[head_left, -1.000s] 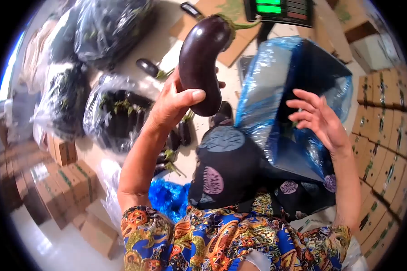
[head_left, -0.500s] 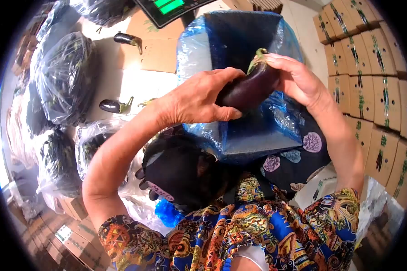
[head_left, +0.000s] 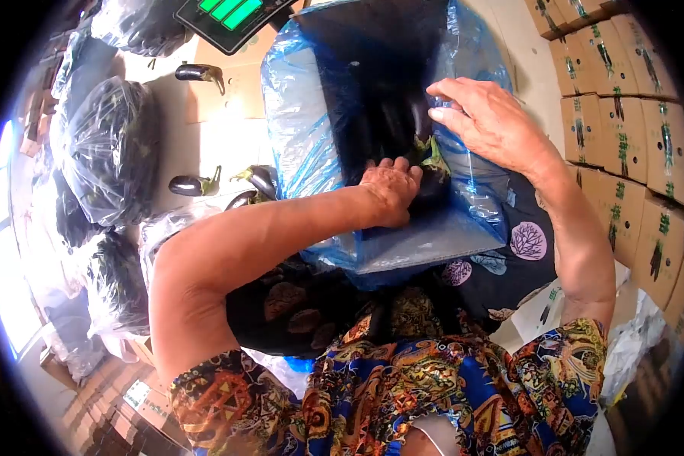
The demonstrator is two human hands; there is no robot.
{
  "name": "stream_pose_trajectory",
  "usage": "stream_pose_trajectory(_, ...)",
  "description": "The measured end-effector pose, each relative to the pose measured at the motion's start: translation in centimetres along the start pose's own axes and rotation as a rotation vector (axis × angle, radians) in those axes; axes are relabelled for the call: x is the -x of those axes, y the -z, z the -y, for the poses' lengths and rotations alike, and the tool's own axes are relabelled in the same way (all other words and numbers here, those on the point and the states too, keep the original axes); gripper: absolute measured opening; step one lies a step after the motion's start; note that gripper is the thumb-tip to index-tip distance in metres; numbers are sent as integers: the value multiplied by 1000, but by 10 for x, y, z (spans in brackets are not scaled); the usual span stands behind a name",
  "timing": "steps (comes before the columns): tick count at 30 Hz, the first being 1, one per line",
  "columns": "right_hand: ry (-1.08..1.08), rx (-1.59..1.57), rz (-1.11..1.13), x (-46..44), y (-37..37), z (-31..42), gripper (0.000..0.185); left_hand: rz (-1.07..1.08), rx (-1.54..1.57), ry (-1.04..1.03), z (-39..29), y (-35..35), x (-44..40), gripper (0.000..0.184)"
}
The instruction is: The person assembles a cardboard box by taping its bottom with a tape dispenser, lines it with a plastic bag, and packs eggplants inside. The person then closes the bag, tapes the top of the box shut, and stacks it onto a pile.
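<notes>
A dark purple eggplant [head_left: 433, 186] with a green stem lies in the near part of a box lined with blue plastic [head_left: 300, 114]. My left hand [head_left: 391, 190] reaches down into the box and rests against this eggplant, palm down, its fingers laid over the contents. Above the box's right side hovers my right hand [head_left: 486, 121], thumb and fingers apart, holding nothing. Another eggplant [head_left: 422, 118] shows beyond the first one. Deep shadow hides much of the box's inside.
Loose eggplants [head_left: 194, 185] lie on the floor to the left, near stuffed clear plastic bags [head_left: 102, 152]. A scale display [head_left: 232, 15] glows green at the top. Stacked cardboard boxes [head_left: 623, 129] line the right side.
The eggplant that both hands held above the box now lies inside it. My right hand has let go; my left hand has moved down into the box.
</notes>
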State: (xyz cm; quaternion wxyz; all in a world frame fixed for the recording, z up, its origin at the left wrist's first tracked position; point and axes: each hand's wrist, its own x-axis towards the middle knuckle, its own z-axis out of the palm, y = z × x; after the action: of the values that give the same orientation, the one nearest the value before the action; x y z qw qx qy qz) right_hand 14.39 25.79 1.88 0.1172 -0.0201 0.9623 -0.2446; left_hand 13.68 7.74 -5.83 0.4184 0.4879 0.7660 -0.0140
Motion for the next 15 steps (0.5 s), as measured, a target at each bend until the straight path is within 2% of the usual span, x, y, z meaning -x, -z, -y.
stream_pose_trajectory(2, 50, 14, 7, 1, -2, -3, 36, -21, -114, 7, 15, -28, -13, 65)
stream_pose_trajectory(5, 85, 94, 58, 3, -7, 0, 37, 55, -65, 62, 17, -59, -44, 70)
stream_pose_trajectory(7, 47, 149, 174, 1, -8, 9, 37, 104, 35, 65, 20, -59, -51, 73)
stream_pose_trajectory(10, 91, 197, 248, 3, -21, 6, 35, 150, 37, -56, 29, -44, -42, 74)
stream_pose_trajectory(13, 223, 305, 124, 11, -34, 1, 32, 189, 8, -15, 25, -44, -50, 74)
stream_pose_trajectory(15, 277, 370, 106, 13, -40, 2, 27, 287, -45, -105, 22, -45, -67, 61)
